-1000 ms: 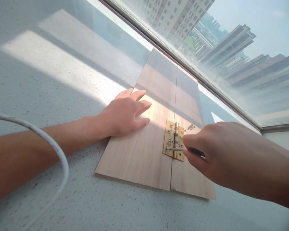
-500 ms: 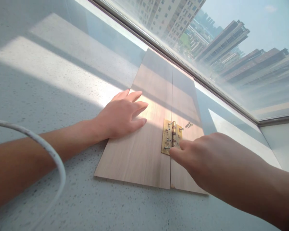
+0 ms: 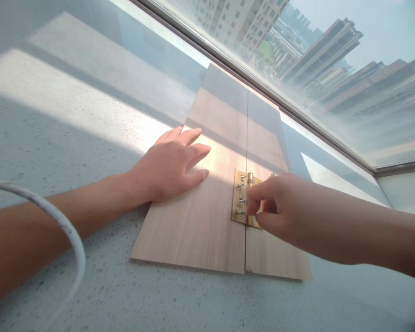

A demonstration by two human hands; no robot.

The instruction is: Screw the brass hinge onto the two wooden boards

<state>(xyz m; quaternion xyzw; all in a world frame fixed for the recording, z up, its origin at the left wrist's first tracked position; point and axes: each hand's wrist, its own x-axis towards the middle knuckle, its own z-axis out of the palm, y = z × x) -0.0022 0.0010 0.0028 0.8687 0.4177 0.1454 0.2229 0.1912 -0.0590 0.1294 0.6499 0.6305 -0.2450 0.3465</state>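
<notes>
Curling over the hinge [image 3: 239, 193], the right hand [image 3: 287, 210] hides any grip; the left hand [image 3: 169, 166] lies spread.

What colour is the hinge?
The hinge is brassy gold; the head view shows it, partly covered by the right hand.

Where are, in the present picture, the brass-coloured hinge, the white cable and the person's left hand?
Brass-coloured hinge [image 3: 238, 193]: head view, on its left leaf.
White cable [image 3: 67, 229]: head view, along its curve.
Left hand [image 3: 169, 165]: head view, on its back.
</notes>
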